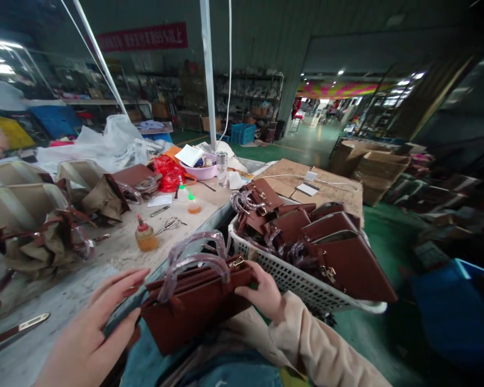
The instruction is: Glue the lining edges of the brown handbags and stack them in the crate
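Observation:
A flat brown leather handbag (193,312) with plastic-wrapped handles (197,263) lies across my lap at the table's edge. My right hand (262,293) grips its right end, fingers curled round the side. My left hand (92,328) is at the bag's left end with fingers stretched out and apart, close to or touching the bag's corner. To the right stands a white plastic basket (282,274) filled with several more brown handbags (334,252).
On the worktable (64,301) lie a glue bottle (146,235), scissors (171,223), a metal strip (28,323), beige stuffed bags (24,215), a red plastic bag (170,173) and a pink bowl (204,171). Cardboard boxes (371,161) stand on the green floor to the right.

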A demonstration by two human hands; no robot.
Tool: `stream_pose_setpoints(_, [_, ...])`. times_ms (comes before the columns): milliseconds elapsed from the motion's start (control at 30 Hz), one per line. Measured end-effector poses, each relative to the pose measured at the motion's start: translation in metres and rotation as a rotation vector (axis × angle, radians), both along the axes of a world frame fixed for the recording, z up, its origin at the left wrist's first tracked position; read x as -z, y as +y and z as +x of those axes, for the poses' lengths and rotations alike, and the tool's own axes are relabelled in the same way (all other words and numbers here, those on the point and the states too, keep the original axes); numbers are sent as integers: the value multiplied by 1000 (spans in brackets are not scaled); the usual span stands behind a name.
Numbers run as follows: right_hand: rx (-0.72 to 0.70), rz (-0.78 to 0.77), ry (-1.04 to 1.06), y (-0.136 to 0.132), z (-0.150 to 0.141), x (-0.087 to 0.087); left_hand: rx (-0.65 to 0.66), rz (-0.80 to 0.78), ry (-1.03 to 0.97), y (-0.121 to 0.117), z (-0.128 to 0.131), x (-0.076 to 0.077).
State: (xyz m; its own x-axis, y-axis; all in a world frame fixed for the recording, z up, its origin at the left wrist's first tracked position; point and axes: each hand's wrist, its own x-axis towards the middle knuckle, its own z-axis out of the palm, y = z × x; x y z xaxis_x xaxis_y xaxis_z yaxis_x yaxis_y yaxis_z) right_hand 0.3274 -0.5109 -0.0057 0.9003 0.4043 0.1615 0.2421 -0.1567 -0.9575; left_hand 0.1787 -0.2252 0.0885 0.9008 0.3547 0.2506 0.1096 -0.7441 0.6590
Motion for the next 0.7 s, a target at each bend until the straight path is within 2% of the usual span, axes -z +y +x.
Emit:
stream_pose_setpoints(67, [-28,37,-52,4,-7,-5,29,-2,-56,-11,-2,-22])
stream_pose_setpoints(133, [-63,50,-111,3,-13,-11,207,107,-104,-25,8,-37])
stream_pose_setpoints(233, [-111,29,-182,-3,-19,-13,305,190,-66,-46,34,-45])
stream_pose_setpoints(333, [-71,-18,-229,-9,-24,-8,305,366,-68,-72,45,-48])
stream_pose_setpoints(400, [-33,-31,-253,-14,-28,-4,434,459,-80,-91,43,-54])
stream_pose_setpoints(467, [-28,-32,-271,-18,-32,0,550,484,-126,-105,39,-65])
stream_pose_setpoints(500, [-38,-31,-272,-20,-34,1,538,499,-169,-109,38,-70])
stream_pose_setpoints(567, [-69,-32,-258,-24,-36,3,414,559,-206,-110,39,-81])
stream_pose_setpoints(633, [-79,-52,-225,-29,-38,5,342,575,-59,-105,39,-90])
stream_pose_setpoints(700, [-86,-82,-186,-32,-38,6,413,442,192,-99,35,-98])
